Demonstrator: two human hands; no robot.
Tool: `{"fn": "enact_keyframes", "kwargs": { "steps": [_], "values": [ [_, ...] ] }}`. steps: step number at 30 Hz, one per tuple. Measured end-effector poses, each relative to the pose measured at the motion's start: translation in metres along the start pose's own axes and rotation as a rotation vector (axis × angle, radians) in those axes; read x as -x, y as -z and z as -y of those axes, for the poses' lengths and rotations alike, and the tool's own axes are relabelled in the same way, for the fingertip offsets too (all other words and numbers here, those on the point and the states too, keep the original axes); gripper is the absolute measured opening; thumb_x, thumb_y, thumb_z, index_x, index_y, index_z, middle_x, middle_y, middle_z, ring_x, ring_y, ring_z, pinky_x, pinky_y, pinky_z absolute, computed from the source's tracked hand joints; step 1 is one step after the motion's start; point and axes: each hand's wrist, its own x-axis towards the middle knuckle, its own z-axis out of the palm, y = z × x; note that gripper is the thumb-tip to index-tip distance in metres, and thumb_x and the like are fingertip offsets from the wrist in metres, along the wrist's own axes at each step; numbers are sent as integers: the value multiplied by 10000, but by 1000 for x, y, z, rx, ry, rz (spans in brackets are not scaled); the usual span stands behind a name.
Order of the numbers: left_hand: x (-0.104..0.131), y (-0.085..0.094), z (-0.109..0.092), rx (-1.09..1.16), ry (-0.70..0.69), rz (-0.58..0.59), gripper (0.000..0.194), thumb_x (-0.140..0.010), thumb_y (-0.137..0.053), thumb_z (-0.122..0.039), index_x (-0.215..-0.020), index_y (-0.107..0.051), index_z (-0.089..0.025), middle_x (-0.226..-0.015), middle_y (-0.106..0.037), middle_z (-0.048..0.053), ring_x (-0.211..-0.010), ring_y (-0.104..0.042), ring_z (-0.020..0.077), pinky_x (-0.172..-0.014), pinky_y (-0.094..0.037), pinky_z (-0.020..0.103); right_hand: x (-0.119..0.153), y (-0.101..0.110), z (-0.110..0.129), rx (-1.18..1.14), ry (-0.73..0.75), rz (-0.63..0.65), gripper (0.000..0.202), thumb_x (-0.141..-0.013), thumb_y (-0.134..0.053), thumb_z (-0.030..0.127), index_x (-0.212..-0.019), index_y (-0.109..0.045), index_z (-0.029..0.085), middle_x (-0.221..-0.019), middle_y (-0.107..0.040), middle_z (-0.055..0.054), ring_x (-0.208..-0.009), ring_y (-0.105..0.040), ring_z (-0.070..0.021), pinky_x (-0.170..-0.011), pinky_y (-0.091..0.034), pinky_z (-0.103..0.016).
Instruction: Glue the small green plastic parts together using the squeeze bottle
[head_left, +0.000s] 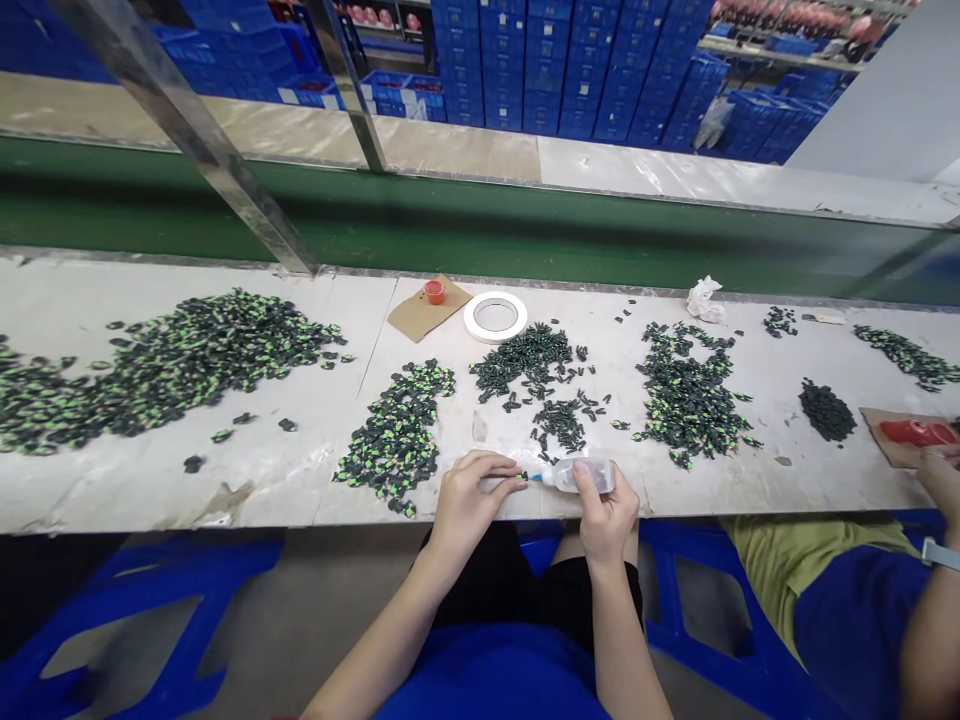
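Between the thumb and fingers of my left hand (480, 495) is a small black-and-green part (523, 476), too small to make out in detail. My right hand (606, 510) grips a clear squeeze bottle (574, 475) lying nearly level. Its blue nozzle tip (535, 477) points left and reaches the small part or stops just short of it. Just beyond my hands lies a pile of small dark pieces (561, 425). To the left of my left hand is a heap of black-and-green parts (397, 435).
A roll of white tape (495, 317) lies behind the piles, beside cardboard (420, 315) with a red cup (433, 291). Larger heaps spread left (195, 350) and right (694, 390). A co-worker's hand (941, 480) is at the far right. A metal post (202, 150) rises behind the table.
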Motion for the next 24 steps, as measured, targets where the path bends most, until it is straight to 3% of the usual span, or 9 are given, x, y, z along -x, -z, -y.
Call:
{"fn": "enact_keyframes", "kwargs": {
  "steps": [15,21,24],
  "values": [
    [0,1,2,1,8,12,145,-683,-781,-314,-733,-721,-191,-810,-699,47,-686,-728,193,-711,-625,312,1,-1,-2,-6,-23,-6,351,-779,-634,472,-602,-547,181,-498,-500,40,-481,-451,-116,-475,-383,-232],
    [0,2,4,-44,-23,33,96,-699,-769,-268,-758,-729,-204,-824,-703,46,-699,-722,188,-733,-611,318,-4,6,-10,-215,-81,-191,303,-807,-615,450,-715,-573,165,-594,-559,5,-513,-514,-134,-489,-431,-251],
    [-1,2,3,-82,-58,37,93,-710,-762,-258,-790,-733,-221,-817,-710,38,-731,-712,190,-753,-602,328,-18,17,-14,-247,-53,-300,300,-715,-727,398,-835,-578,167,-747,-638,-30,-663,-619,-174,-625,-517,-306]
  ]
}}
